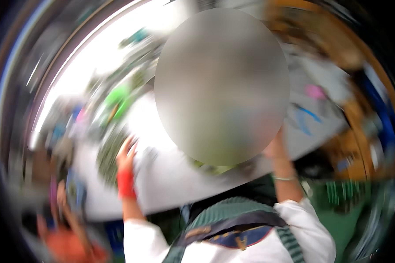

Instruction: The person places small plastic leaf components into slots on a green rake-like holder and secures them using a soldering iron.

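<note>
My left hand (126,151), with a red band (126,182) around the wrist, is over the left part of a pale table (175,188). Its fingers look stretched out and apart, though motion smears them. Close against its left side lies a grey-green bundle (107,155); I cannot tell whether they touch. My right hand (274,147) reaches up to a large blurred oval that covers the middle, and its fingers are hidden there. Below the oval a yellow-green thing (215,168) shows in part, too smeared to name.
Bright green items (118,103) and other blurred goods stand at the table's far left. Blue strips (306,118) and a pink thing (315,92) lie on the right. Brown boxes (344,147) are beyond the right edge. Another person in an orange top (72,245) is at lower left.
</note>
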`<state>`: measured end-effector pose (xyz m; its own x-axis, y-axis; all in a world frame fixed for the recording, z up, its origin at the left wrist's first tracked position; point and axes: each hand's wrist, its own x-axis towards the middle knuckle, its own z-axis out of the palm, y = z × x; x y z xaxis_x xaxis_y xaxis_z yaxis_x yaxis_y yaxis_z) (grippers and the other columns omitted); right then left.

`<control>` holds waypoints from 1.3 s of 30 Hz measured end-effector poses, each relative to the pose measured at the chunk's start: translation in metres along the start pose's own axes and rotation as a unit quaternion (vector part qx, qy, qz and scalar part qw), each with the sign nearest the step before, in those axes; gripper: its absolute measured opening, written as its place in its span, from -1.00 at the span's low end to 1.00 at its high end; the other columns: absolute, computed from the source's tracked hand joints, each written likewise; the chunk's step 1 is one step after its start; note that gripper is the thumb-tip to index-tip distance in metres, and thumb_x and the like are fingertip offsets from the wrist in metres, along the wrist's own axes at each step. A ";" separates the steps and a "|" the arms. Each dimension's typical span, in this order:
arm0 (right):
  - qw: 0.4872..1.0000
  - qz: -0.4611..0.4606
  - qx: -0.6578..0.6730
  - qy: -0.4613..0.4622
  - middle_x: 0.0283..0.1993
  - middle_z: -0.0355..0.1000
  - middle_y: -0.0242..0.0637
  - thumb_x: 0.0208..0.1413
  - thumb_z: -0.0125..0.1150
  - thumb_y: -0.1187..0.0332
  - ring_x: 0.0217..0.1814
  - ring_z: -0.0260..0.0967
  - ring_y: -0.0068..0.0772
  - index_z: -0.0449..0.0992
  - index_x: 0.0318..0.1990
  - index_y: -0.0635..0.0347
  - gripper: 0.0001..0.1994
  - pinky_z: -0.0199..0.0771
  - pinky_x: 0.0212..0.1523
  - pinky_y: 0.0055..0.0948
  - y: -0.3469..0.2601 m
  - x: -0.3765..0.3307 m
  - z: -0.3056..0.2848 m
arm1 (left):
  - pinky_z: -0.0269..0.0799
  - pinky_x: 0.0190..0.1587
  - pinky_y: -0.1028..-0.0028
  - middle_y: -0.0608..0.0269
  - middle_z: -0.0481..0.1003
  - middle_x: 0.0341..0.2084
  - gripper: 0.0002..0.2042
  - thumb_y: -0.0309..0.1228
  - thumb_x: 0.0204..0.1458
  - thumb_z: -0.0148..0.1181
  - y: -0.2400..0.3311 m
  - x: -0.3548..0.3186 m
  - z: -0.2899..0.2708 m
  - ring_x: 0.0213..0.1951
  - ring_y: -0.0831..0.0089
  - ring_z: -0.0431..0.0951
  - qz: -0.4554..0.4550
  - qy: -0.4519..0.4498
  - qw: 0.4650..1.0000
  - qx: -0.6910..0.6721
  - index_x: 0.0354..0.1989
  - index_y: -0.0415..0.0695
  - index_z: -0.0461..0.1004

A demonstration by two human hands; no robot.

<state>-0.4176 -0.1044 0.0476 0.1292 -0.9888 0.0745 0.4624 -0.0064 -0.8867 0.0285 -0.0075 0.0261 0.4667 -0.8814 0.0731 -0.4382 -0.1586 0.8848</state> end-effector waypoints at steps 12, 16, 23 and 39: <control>0.997 -0.002 -0.062 0.042 -0.46 0.48 -0.31 0.12 0.21 0.28 -0.55 0.43 -0.56 0.52 -0.39 0.27 -0.79 0.45 -0.48 -0.57 -0.021 -0.001 0.022 | 0.44 -0.36 0.37 0.16 0.46 -0.44 -0.91 -0.44 -0.01 0.22 -0.051 -0.042 -0.011 -0.44 0.27 0.52 0.090 0.146 0.928 0.331 -0.42 -0.18 0.47; 0.995 -0.009 -0.071 0.062 -0.47 0.48 -0.31 0.12 0.21 0.26 -0.56 0.43 -0.56 0.52 -0.40 0.26 -0.78 0.43 -0.49 -0.58 -0.023 0.004 0.023 | 0.47 -0.33 0.44 0.17 0.49 -0.50 -0.83 -0.47 -0.07 0.28 -0.036 -0.004 0.025 -0.42 0.36 0.54 0.127 0.081 0.964 0.221 -0.28 -0.19 0.52; 0.994 -0.008 -0.096 0.053 -0.45 0.48 -0.31 0.12 0.21 0.25 -0.56 0.42 -0.56 0.52 -0.40 0.26 -0.77 0.43 -0.49 -0.59 -0.021 0.003 0.030 | 0.45 -0.35 0.37 0.13 0.50 -0.50 -0.79 -0.44 -0.21 0.38 -0.042 0.029 0.030 -0.43 0.27 0.53 0.101 0.023 0.948 0.301 -0.42 -0.24 0.50; 0.989 -0.028 -0.129 0.065 -0.44 0.51 -0.27 0.12 0.21 0.24 -0.51 0.49 -0.49 0.55 -0.35 0.31 -0.75 0.53 -0.46 -0.53 -0.004 0.014 0.024 | 0.52 -0.32 0.57 0.29 0.55 -0.36 -0.86 -0.62 -0.04 0.23 0.071 -0.029 0.094 -0.34 0.49 0.55 0.204 -0.039 0.978 0.006 -0.29 -0.18 0.59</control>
<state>-0.3962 -0.1141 0.0630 -0.0129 -0.9965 0.0828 0.2234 -0.0836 -0.9711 -0.0886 -0.0347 0.0434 0.1915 -0.9033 0.3838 -0.5852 0.2088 0.7835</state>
